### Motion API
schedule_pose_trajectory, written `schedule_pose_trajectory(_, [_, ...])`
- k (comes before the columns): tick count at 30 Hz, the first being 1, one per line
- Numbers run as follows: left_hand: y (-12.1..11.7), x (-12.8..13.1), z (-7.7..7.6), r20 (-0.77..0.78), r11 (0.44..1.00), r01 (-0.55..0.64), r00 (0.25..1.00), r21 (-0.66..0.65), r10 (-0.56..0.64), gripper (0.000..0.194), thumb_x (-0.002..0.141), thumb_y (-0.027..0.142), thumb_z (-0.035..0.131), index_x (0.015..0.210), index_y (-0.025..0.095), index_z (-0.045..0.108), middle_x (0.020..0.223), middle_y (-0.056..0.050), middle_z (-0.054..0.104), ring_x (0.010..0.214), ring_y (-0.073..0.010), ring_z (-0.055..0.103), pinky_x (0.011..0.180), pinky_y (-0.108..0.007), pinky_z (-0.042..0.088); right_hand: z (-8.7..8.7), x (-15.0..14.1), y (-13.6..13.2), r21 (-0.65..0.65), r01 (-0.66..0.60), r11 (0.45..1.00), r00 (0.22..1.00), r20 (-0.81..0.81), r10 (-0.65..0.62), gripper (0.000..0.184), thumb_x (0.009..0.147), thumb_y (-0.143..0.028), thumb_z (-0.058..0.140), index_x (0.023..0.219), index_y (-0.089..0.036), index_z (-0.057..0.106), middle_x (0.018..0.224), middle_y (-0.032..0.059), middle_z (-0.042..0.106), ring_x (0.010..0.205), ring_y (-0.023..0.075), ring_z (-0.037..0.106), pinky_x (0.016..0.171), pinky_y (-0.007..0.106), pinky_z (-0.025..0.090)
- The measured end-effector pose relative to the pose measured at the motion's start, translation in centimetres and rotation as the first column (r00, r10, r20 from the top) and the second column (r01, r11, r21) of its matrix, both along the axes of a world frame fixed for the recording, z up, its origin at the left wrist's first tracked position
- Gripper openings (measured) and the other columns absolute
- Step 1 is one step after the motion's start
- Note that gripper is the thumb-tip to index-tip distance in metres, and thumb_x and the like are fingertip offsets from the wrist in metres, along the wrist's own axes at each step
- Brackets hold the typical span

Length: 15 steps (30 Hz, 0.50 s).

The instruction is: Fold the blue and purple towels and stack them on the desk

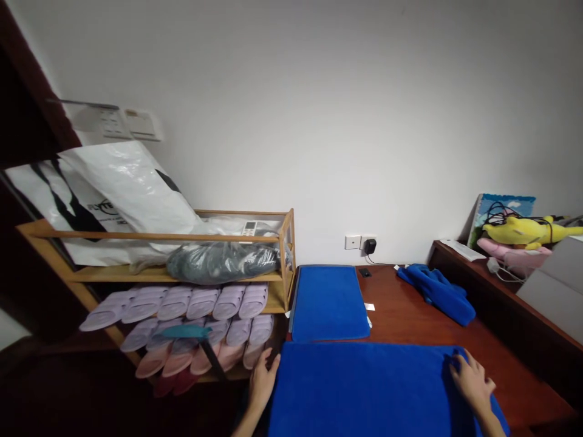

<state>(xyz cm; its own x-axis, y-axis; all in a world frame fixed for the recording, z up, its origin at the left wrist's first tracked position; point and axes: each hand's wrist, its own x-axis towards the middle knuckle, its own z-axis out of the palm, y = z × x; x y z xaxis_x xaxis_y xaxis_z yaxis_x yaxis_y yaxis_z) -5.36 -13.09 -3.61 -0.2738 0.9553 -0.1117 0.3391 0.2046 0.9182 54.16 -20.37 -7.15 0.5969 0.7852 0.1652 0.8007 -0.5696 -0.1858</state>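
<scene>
A blue towel [364,388] is spread flat over the near part of the brown wooden surface, its bottom cut off by the view. My left hand [263,381] is at its left edge, thumb and fingers apart and slightly bent. At the far right corner, my right hand [473,379] rests on the towel with loosely bent, spread fingers; neither hand grips a fold that I can see. Just beyond lies a neatly folded stack of blue towels [330,303] with white tags. Farther right is a crumpled blue towel [437,292].
On the left stands a wooden rack [182,235] with lilac and pink slippers [204,302], a white bag [122,188] and a plastic-wrapped grey bundle [223,261]. A black plug [370,246] is in the wall. A raised ledge at right holds a yellow plush toy [519,230].
</scene>
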Motion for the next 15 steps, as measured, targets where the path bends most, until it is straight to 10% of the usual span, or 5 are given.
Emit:
schedule_pose_trajectory(6, [2.0,-0.5,-0.1,0.19,0.974,0.085,0.981,-0.211,-0.044,0.052,0.054,0.064,0.068,0.08,0.019,0.066,0.073,-0.004,0.07,0.078,-0.0261,0.067,0.064,-0.036,0.051,-0.4,1.3,2.3,0.021,0.125,0.992,0.968,-0.22,-0.118,0.044,0.076,-0.033,0.03,0.099,-0.024,0.067,0.118,0.0104,0.063,0.112,0.0294,0.056,0.089,0.049,0.044])
schedule_pose_trajectory(15, [2.5,-1.9,-0.5,0.535,0.951,0.199,0.843,-0.238,-0.042,0.052,0.047,0.054,0.08,0.086,0.022,0.066,0.081,-0.006,0.073,0.086,-0.0249,0.068,0.075,-0.033,0.051,0.5,4.6,2.1,0.012,0.267,0.964,0.905,-0.346,-0.247,0.046,0.073,-0.033,0.038,0.107,-0.018,0.065,0.112,0.017,0.065,0.108,0.0355,0.057,0.091,0.057,0.042])
